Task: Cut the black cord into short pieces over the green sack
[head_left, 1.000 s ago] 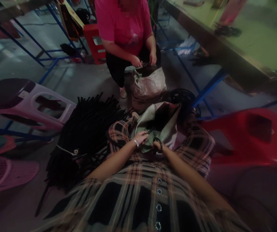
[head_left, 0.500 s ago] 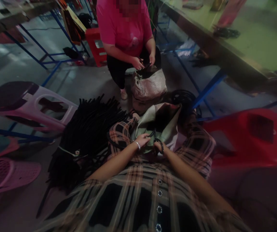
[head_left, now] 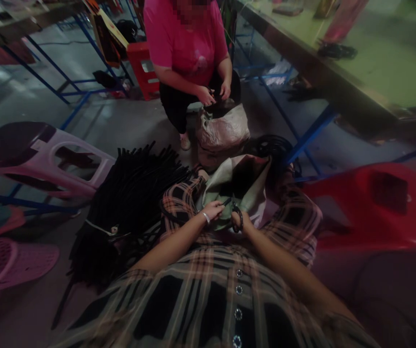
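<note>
My left hand (head_left: pixel 213 210), with a bracelet at the wrist, is closed around a thin black strip (head_left: pixel 227 201) whose end points toward my right hand. In my right hand (head_left: pixel 244 222) is a pair of black-handled scissors (head_left: pixel 237 218), blades pointing up and away from me beside the strip's end. Both hands are over the near side of an open pale sack (head_left: pixel 215 186) between my legs; its inside is dark. On my left lies a large bundle of long black strips (head_left: pixel 130 193), bound with a light tie (head_left: pixel 112 231).
Opposite me, a person in a pink shirt (head_left: pixel 188 53) works over another sack (head_left: pixel 224 128). A pink-and-dark stool (head_left: pixel 73 174) and pink basket (head_left: pixel 30 258) are at left. A red stool (head_left: pixel 360 203) and a table (head_left: pixel 374 72) with blue legs stand at right.
My right hand has turned slightly, and the scissors' blades have shifted a little away from the strip in my left hand. The view has moved slightly.
</note>
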`<state>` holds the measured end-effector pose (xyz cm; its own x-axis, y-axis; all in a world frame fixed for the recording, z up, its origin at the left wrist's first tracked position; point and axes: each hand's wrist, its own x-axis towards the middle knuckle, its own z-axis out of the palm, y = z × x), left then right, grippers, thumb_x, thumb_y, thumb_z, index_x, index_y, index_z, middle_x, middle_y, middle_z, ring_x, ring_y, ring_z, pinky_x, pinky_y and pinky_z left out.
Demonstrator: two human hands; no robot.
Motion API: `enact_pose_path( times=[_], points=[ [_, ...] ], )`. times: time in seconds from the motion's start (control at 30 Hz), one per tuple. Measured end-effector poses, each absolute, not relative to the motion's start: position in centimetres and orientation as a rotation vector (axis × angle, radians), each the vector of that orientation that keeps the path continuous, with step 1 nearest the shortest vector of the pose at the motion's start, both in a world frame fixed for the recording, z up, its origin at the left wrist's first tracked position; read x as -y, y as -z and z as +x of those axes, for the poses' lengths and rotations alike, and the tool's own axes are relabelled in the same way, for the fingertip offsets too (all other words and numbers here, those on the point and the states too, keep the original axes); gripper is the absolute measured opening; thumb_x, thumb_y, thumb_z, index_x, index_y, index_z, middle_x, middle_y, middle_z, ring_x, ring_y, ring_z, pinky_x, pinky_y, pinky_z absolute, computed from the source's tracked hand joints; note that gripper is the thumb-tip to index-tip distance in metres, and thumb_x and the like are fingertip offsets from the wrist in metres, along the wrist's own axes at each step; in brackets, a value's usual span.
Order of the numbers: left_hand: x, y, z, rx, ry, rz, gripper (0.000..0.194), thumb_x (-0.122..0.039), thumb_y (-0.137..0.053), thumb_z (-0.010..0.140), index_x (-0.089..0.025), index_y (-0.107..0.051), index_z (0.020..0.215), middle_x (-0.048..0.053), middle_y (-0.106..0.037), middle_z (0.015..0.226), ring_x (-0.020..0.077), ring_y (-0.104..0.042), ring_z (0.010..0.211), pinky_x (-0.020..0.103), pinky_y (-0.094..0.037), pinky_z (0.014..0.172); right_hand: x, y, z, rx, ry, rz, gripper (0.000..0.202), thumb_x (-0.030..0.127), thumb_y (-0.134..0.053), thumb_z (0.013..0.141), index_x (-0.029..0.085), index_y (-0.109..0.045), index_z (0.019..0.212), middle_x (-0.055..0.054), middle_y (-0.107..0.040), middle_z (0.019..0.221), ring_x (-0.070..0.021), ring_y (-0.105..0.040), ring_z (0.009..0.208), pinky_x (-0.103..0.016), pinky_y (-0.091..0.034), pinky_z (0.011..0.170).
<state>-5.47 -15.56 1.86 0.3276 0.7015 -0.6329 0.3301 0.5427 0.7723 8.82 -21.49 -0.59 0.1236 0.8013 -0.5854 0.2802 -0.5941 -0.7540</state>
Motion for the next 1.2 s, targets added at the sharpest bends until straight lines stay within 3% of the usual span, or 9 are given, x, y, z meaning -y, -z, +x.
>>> enact_pose_path(
  times=[0.47, 0.73, 1.2],
  points=[
    [14.6, -1.0, -5.5, -1.271, -0.480, 0.977, 0.020, -0.033, -0.059, 0.082, -0.014, -0.056, 0.087, -0.008, -0.045, 0.046, 0.0022, -0.034, 0.031, 0.015, -0.021, 0.035, 21.6, 0.3, 8.4, 1.092, -1.774, -1.798, 0.018, 0.023, -0.046, 0.075, 0.013, -0.058, 0.067, -0.003, -0.059, 0.058, -0.0116, -0.054, 0.054, -0.018, -0.038, 0.048],
    [15.6, -2.0, -4.8, -1.344, -0.402, 1.100, 0.022, -0.031, -0.060, 0.080, -0.013, -0.062, 0.093, -0.007, -0.046, 0.046, 0.0038, -0.036, 0.035, 0.017, -0.025, 0.039, 21.7, -0.1, 8.1, 1.053, -1.799, -1.787, 0.015, 0.022, -0.046, 0.076, 0.012, -0.058, 0.073, -0.004, -0.060, 0.065, -0.0128, -0.056, 0.056, -0.019, -0.038, 0.047],
    [15.4, -1.9, -5.6, -1.274, -0.286, 1.293, 0.021, -0.027, -0.054, 0.082, -0.013, -0.062, 0.096, -0.005, -0.050, 0.051, 0.0051, -0.041, 0.036, 0.018, -0.030, 0.041, 21.4, -0.2, 8.7, 1.212, -1.547, -1.883, 0.024, 0.014, -0.043, 0.072, 0.012, -0.057, 0.053, -0.003, -0.054, 0.050, -0.0109, -0.052, 0.051, -0.017, -0.037, 0.048]
  ],
)
